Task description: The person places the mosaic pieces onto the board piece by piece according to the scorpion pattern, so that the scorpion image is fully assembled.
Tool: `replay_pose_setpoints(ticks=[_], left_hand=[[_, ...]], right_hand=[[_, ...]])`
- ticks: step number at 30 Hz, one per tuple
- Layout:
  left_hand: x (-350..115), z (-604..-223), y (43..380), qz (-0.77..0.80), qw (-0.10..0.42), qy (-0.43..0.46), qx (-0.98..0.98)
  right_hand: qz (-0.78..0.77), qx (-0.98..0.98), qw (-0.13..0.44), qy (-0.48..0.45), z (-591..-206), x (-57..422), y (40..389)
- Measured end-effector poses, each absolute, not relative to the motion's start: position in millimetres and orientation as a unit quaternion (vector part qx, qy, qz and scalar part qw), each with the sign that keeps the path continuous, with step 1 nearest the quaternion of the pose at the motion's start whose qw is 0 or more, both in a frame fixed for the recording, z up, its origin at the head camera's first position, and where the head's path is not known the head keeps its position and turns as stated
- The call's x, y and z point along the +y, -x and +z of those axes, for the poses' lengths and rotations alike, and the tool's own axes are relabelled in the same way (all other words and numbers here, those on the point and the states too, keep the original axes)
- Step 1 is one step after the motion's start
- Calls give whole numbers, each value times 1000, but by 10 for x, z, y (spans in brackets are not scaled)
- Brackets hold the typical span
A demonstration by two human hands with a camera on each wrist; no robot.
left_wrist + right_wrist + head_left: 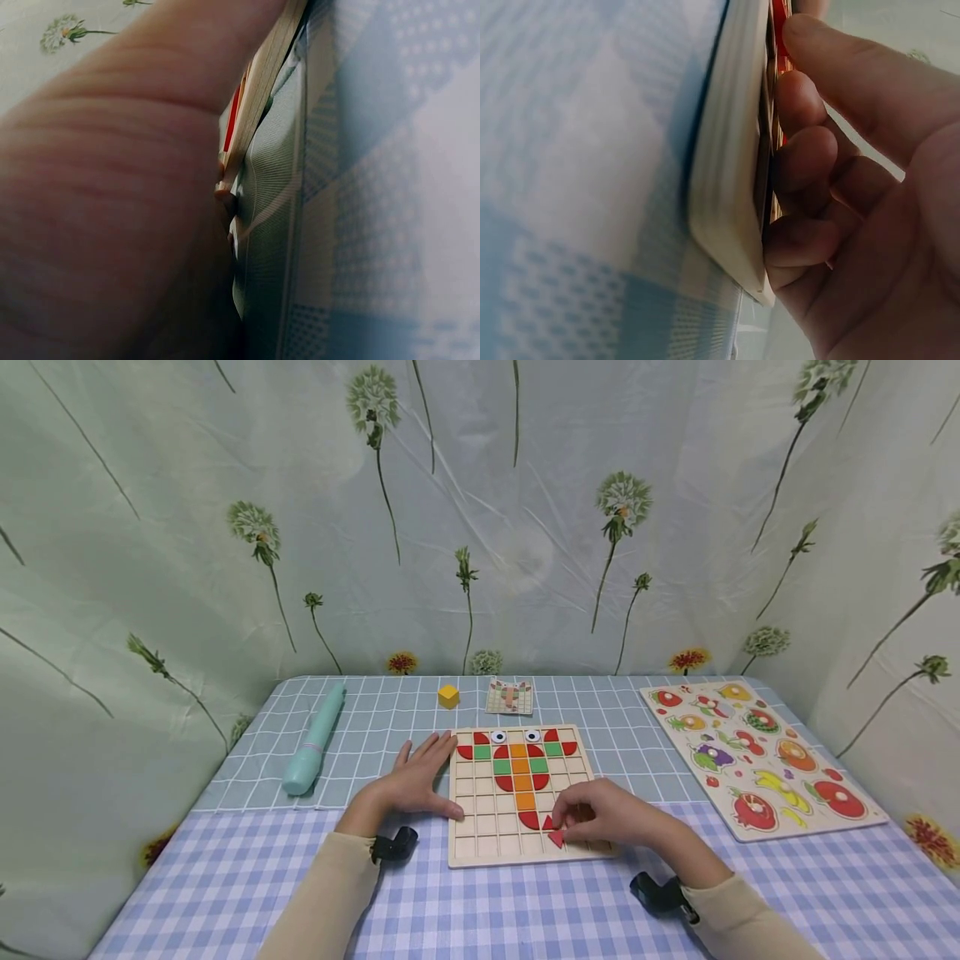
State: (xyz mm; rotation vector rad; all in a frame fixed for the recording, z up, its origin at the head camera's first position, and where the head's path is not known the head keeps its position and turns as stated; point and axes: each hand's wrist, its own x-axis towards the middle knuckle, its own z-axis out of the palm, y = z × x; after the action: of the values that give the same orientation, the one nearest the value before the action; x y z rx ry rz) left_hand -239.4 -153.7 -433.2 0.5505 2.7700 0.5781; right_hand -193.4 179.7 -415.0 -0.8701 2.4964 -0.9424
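A square wooden grid board (476,852) lies on the table. Red, green and orange pieces and two round eye pieces form a figure on it. My left hand (412,781) lies spread at the board's left edge, fingertips by the upper corner and thumb by the lower part of that side. Over the board's lower right, my right hand (611,814) has curled fingers. Its thumb and forefinger pinch a small red triangle piece (556,838); another red triangle (547,822) lies just above, by the forefinger. In the right wrist view, the thumb (855,64) touches red at the board's surface.
Behind the board are a small picture card (510,697) and a yellow cube (448,697). A teal cylindrical object (313,747) lies at the left. On the right is a fruit puzzle board (765,760). A patterned curtain (525,527) hangs behind the checkered table cover (480,910).
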Motion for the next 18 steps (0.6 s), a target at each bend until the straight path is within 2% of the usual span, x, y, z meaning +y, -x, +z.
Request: replay_pose_setpoints(ticks=[8, 18], left_hand=[[-1526, -4315, 2382, 200, 128, -188, 953], [-1565, -4321, 2388, 201, 128, -190, 952]], right_hand=[[-313, 878, 138, 335, -4166, 1763, 1917], [-289, 894, 136, 314, -4175, 1694, 1910]])
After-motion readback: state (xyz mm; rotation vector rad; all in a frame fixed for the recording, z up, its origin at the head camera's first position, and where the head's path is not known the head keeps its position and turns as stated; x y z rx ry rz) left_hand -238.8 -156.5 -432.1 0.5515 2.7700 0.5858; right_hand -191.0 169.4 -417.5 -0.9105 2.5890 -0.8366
